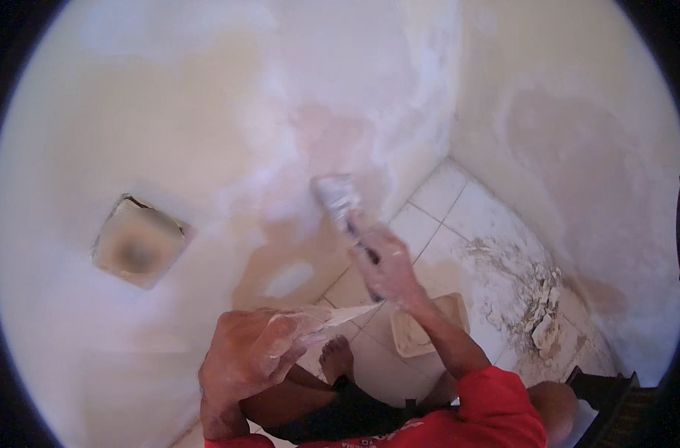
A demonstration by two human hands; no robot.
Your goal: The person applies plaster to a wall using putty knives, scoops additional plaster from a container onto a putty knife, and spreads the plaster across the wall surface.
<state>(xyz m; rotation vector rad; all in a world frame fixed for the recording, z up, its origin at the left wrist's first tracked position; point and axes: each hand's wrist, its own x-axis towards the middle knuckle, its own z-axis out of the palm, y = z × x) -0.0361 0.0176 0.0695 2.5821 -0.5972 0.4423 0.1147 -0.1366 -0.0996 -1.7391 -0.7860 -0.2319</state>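
Right hand (390, 269) gripping putty knife (337, 197), at patchy wall (340, 142); left hand (254, 347) clasping thin whitish piece (353, 315)

Walled in patchy cream and pink plaster (183, 104). Floored in pale tiles (435, 196), strewn with whitish debris (545, 325) beside the right-hand wall (571, 157).

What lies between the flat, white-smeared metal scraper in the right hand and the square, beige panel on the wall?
In the head view, only bare wall, patched white and pink, lies between the scraper and the panel.
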